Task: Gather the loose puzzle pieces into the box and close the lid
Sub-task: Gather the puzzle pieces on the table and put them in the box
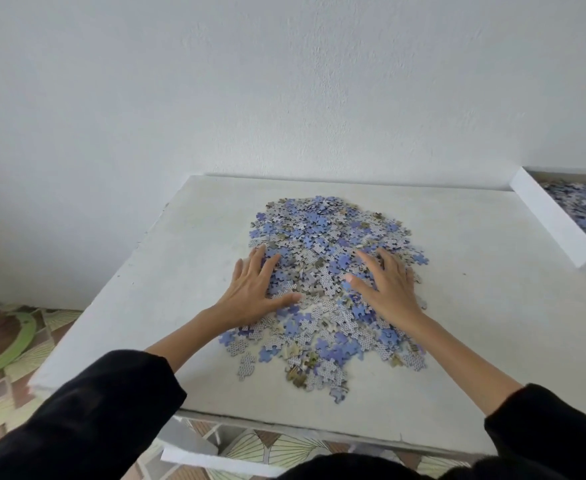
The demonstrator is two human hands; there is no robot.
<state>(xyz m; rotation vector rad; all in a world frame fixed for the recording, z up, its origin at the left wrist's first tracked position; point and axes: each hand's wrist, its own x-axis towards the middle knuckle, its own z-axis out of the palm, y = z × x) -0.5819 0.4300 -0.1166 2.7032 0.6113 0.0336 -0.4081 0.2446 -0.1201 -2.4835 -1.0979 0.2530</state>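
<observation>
Puzzle pieces (326, 282) pressed under 2 flat hands

The left hand (255, 289) and right hand (386, 289) are laid wide, fingers straight — the box (554, 220) is set well apart, right.

the box (558, 220) runs off the right edge, partly unseen.

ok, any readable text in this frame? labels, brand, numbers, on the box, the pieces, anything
None can be read.
On the box: the white side that shows is blank.
On the puzzle pieces: the grey backs carry a fine repeating pattern, too small to tell whether it is print. The fronts show only blue and tan colour.
On the table: no writing.
</observation>
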